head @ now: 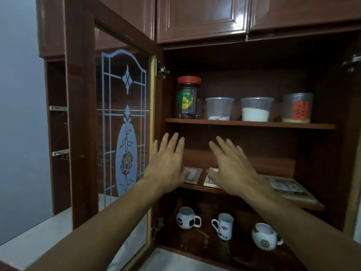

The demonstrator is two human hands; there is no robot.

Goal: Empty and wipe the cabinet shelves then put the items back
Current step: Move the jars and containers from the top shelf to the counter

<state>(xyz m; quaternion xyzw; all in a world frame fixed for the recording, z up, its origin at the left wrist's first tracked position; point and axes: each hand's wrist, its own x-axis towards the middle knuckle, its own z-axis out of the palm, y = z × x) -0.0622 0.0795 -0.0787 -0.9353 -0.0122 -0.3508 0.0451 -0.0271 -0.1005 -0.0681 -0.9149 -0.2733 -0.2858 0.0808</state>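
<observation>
The brown wooden cabinet stands open with three shelves. On the top shelf (250, 123) stand a red-lidded jar (188, 97), two clear tubs (219, 108) (256, 109) with white powder and a tub with a red label (297, 107). Flat picture frames (193, 175) (289, 187) lie on the middle shelf (197, 186). Three mugs (187, 218) (224, 225) (264, 236) stand on the bottom shelf. My left hand (167, 163) and right hand (232, 164) reach in over the middle shelf with straight spread fingers, holding nothing.
The glass door (125, 122) with a frosted rose pattern hangs open on the left. Shut cabinet doors (201, 16) run above. A pale counter (31, 237) lies below left, beside a grey wall.
</observation>
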